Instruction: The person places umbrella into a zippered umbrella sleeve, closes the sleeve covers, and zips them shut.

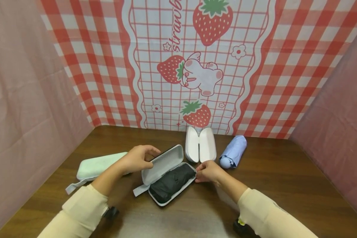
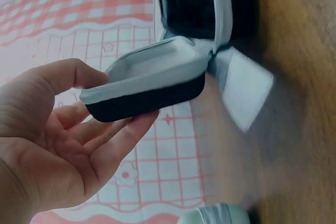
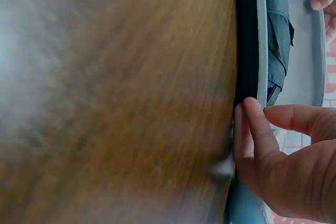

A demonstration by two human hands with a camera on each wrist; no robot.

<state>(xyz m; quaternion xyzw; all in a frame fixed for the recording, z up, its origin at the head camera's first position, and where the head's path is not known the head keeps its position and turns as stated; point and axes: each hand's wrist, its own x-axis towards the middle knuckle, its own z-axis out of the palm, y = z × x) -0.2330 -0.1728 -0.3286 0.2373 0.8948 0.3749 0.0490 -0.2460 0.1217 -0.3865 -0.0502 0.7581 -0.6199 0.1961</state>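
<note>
A black zip case (image 1: 178,195) with pale grey lining lies unfolded on the table, a folded black umbrella (image 1: 174,181) in its lower half. My left hand (image 1: 138,158) holds the raised lid (image 2: 152,85), thumb on the inner rim and fingers against the black outside. At the case's right end, my right hand (image 1: 208,172) grips the corner of the lower half; in the right wrist view its fingertips (image 3: 252,106) meet the rim. A grey strap (image 2: 247,87) sticks out from the hinge end.
A closed mint-green case (image 1: 96,165) with a strap lies left of the left forearm. Behind the black case stands a white case (image 1: 207,145), spread open. To its right lies a folded light-blue umbrella (image 1: 235,150). Patterned cloth (image 1: 166,99) hangs behind the wooden table (image 1: 285,175).
</note>
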